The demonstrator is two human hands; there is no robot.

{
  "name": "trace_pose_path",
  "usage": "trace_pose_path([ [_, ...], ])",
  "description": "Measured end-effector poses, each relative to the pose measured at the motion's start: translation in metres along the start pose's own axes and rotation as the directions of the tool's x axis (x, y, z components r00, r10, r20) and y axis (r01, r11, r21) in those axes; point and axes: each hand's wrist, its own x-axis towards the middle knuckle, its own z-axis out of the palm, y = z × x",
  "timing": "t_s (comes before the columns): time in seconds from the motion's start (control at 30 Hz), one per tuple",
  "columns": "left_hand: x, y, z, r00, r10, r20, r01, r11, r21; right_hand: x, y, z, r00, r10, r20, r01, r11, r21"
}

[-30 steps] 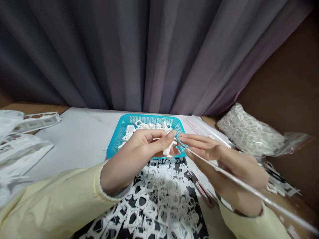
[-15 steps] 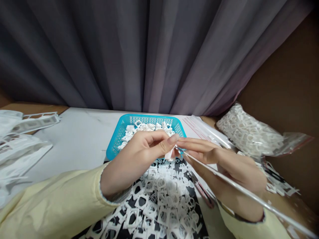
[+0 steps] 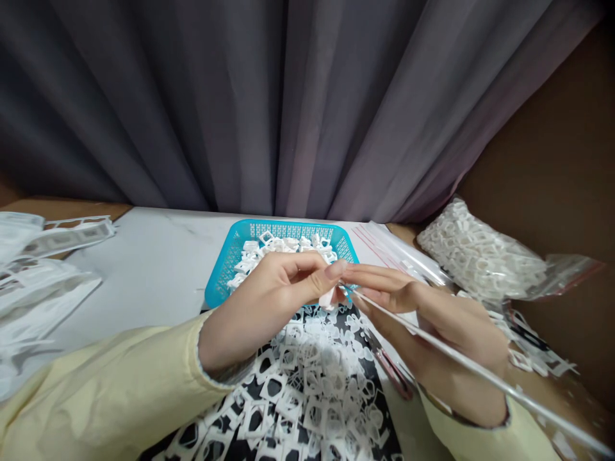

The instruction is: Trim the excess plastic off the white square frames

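My left hand (image 3: 283,288) is closed, its thumb and forefinger pinching a small white plastic piece (image 3: 328,299) whose upper part they hide. My right hand (image 3: 423,320) meets it at the fingertips, fingers straight and pressed together. A long thin pale rod (image 3: 432,337) runs from those fingertips across my right hand to the lower right corner. Its tip is hard to make out at the white piece. Below both hands, many flat white plastic frames and small loops (image 3: 307,390) lie heaped on a black mat (image 3: 391,422).
Behind my hands stands a blue basket (image 3: 218,282) with white pieces in it. A clear bag of white parts (image 3: 480,256) and flat plastic bags (image 3: 398,253) lie at the right, above pink-handled scissors (image 3: 394,371). White sprue frames (image 3: 48,282) are piled at the left.
Both hands stay almost in place, with only a slight shift at the fingertips. The white piece and the rod are still between them.
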Motion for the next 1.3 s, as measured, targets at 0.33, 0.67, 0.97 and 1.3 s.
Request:
trace_pose_path([
  [0.33,0.005,0.0,0.003,0.993,-0.074,0.096,0.107,0.907,-0.407,0.001,-0.004,-0.001,0.995,0.071,-0.075,-0.08,0.99,-0.118],
  [0.67,0.002,0.008,0.003,0.997,-0.079,0.018,0.08,0.946,-0.316,-0.001,-0.003,-0.005,0.976,0.04,-0.214,-0.09,0.969,-0.228],
  [0.97,0.004,0.001,0.007,0.994,-0.035,0.101,0.06,0.965,-0.256,0.011,-0.002,-0.008,0.98,-0.153,0.127,0.152,0.988,0.019],
  [1.3,0.004,0.001,0.004,0.993,-0.072,0.09,0.093,0.963,-0.254,0.006,-0.003,-0.01,0.981,-0.116,0.155,0.132,0.986,-0.1],
])
